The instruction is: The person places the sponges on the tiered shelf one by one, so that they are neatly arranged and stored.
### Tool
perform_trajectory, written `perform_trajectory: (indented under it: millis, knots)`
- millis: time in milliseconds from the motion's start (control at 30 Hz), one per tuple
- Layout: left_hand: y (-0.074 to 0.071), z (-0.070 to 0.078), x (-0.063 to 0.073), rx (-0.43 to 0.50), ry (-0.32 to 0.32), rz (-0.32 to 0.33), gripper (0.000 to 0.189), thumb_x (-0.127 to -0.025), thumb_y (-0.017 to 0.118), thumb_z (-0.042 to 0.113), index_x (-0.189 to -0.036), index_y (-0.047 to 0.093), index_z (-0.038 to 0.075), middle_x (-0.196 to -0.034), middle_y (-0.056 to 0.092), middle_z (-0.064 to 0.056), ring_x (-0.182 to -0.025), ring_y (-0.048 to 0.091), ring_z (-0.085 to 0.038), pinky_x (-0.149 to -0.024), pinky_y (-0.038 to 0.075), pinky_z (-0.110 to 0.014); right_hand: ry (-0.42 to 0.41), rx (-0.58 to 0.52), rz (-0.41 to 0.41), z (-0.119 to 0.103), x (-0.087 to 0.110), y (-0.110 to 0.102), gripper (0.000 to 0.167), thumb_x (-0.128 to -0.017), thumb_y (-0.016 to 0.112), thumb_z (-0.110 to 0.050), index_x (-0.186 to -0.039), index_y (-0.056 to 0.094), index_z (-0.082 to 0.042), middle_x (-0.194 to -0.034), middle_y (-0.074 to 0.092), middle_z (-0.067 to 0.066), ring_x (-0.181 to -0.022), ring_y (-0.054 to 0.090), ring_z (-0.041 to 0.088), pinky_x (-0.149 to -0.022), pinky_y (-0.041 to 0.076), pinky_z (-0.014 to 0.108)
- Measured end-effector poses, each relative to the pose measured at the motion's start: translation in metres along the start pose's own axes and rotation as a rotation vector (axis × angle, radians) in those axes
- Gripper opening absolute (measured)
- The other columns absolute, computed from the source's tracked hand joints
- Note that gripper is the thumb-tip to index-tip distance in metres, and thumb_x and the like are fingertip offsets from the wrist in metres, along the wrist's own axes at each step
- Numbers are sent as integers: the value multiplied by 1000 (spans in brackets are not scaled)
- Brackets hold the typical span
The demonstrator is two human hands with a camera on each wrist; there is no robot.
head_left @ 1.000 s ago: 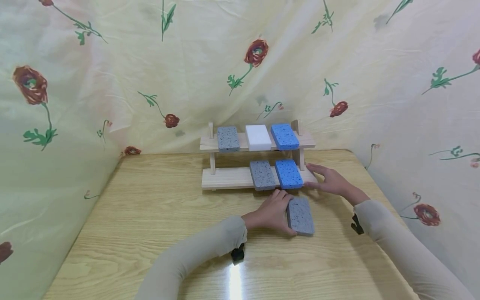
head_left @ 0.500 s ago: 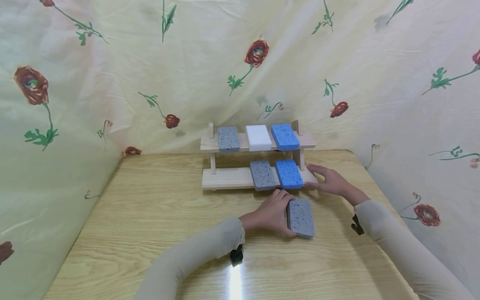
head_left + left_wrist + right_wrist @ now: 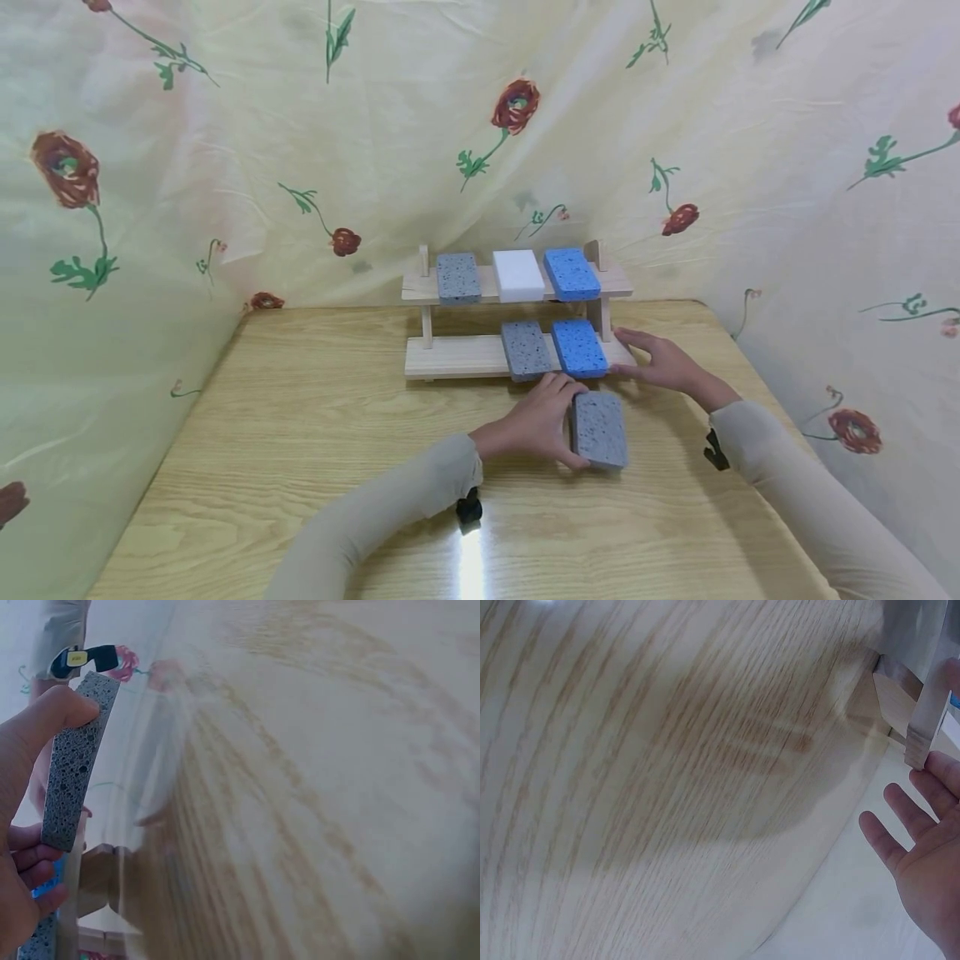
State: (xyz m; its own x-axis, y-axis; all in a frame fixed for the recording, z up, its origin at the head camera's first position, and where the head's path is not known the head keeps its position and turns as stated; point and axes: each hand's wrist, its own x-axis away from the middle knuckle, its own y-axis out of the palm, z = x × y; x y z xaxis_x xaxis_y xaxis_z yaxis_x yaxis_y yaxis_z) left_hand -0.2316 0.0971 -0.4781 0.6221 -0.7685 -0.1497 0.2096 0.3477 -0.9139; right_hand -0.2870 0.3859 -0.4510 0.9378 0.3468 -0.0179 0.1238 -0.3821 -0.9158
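My left hand (image 3: 536,422) holds a speckled grey sponge (image 3: 600,429) by its left side, in front of the small two-tier wooden rack (image 3: 450,357). In the left wrist view the thumb presses one end of this sponge (image 3: 73,769) and the fingers meet the other. My right hand (image 3: 663,362) grips the right end of the lower shelf, thumb in front and index finger behind. Its other fingers stand free in the right wrist view, and the thumb is hidden there. Right of centre on the lower shelf lie another grey sponge (image 3: 526,350) and a blue sponge (image 3: 579,348).
The upper shelf bears a grey sponge (image 3: 458,277), a white sponge (image 3: 518,275) and a blue sponge (image 3: 572,273). A flowered cloth (image 3: 360,150) hangs behind and beside the wood-grain table (image 3: 300,433).
My left hand and the grey sponge dip slightly toward me, then rise a little toward the rack. The right hand and the sponges on the rack stay put.
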Motion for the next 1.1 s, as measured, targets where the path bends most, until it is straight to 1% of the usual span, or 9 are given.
perform_trajectory:
  millis: [167,267,433,633,900,1100]
  knots:
    - [-7,-1,2,-4,3,19,112,-67,85,65,-153,40,10,-148,47,-3,-134,43,-18,-114,41,-30,-1,-4,-6,-1,1,-1,82,-94,70,-46,-154,40,1,-159,37,28,-145,34,52,-114,32,68]
    - [-12,-2,3,0,-2,33,111,-67,86,63,-153,40,10,-149,47,-4,-133,43,-18,-114,42,-31,-4,-6,-7,-1,1,0,83,-94,70,-46,-154,40,2,-159,37,28,-145,34,53,-113,32,69]
    - [-21,-3,5,20,-10,39,111,-67,87,62,-154,40,11,-149,46,-4,-132,42,-18,-112,43,-30,-5,-1,-9,0,0,1,83,-94,70,-46,-154,39,2,-159,37,28,-145,34,53,-113,31,69]
    - [-32,-5,7,37,-14,45,111,-67,89,58,-154,39,10,-149,45,-6,-134,42,-21,-114,42,-34,8,4,-14,2,1,0,85,-94,70,-47,-155,38,2,-160,35,27,-146,32,52,-114,31,69]
    - [-44,-13,12,45,-24,81,108,-67,90,55,-152,40,11,-147,46,-6,-133,42,-22,-112,44,-37,-21,-5,11,2,-1,2,82,-93,72,-44,-153,41,3,-157,39,28,-144,36,53,-113,33,68]
    - [-51,-19,17,58,-50,94,109,-66,90,54,-153,40,11,-150,45,-7,-136,41,-24,-114,43,-39,-11,1,-7,-1,0,-1,81,-94,71,-44,-153,41,2,-158,39,28,-144,35,52,-114,33,67]
